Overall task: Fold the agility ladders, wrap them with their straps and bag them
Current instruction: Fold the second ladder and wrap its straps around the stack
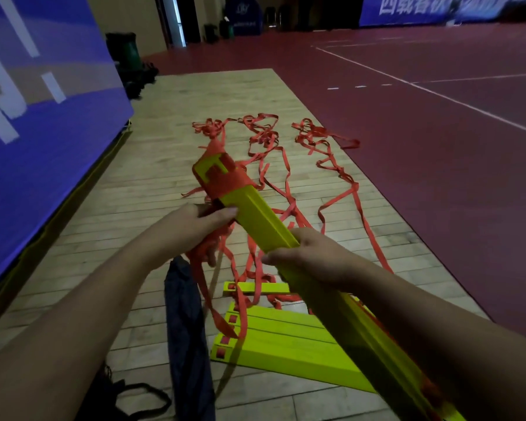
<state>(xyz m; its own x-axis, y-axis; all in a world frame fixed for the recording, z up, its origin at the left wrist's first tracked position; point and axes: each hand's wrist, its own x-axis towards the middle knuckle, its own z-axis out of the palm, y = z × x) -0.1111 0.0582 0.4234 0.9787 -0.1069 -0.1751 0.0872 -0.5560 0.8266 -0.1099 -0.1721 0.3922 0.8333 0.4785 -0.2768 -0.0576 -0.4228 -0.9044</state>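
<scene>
As I read from the left, the blue banner point(43, 86) shows only big white strokes, nothing legible. The dark bag point(186, 323) lies limp on the wooden floor point(134, 208); I judge it soft and light. The left hand point(195, 229) has its fingers curled round orange straps point(213, 253), floppy and tangle-prone. Raised between the hands is the bundle of yellow rungs point(261, 220), stiff, light and smooth plastic, best held mid-length, where the right hand point(310, 256) clenches it. A second ladder point(283, 338) lies below. The far banner point(438, 7) carries Chinese characters, blurred.
</scene>
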